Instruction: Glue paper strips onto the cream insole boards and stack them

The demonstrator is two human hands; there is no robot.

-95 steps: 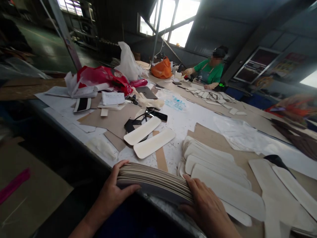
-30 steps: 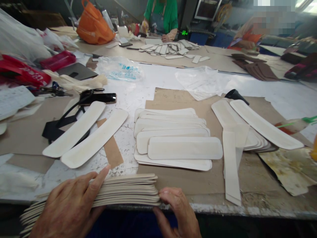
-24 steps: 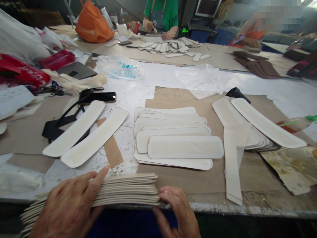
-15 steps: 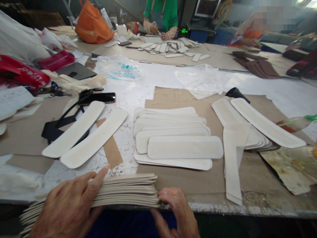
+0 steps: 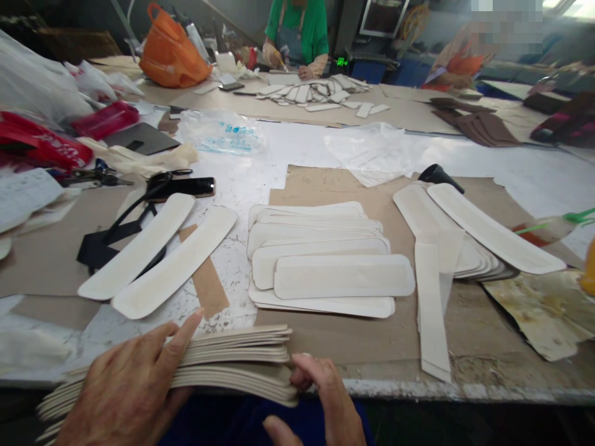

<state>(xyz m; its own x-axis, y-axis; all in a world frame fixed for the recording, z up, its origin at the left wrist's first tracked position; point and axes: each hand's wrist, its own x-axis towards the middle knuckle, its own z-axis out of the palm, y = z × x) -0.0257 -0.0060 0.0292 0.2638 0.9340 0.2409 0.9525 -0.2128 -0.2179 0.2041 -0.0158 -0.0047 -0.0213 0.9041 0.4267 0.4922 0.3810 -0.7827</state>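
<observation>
At the table's near edge, my left hand point(image 5: 127, 378) is wrapped over a stack of long cream-coloured strips point(image 5: 242, 347) with rounded ends. The strips bend down to the left, and a gap parts the upper layers from the lower ones at the right end. There my right hand point(image 5: 328, 390) has its curled fingers against the strip ends, its thumb apart below. Beyond the stack lies an overlapping pile of pale rounded panels point(image 5: 344, 275). To its left rest two single panels, one point(image 5: 139, 248) partly over black straps and another point(image 5: 176, 263) beside it.
More panels point(image 5: 493, 226) and narrow pale strips point(image 5: 432, 303) lie at right, near a stained sheet point(image 5: 539, 310). A phone point(image 5: 195, 186), scissors point(image 5: 160, 179) and bags point(image 5: 174, 49) are at left. Across the table a person in green point(image 5: 297, 37) handles small pieces.
The lower strips have dropped away from the upper ones at the right end, opening a gap. My right hand's fingers and thumb have shifted slightly left; my left hand stays in place.
</observation>
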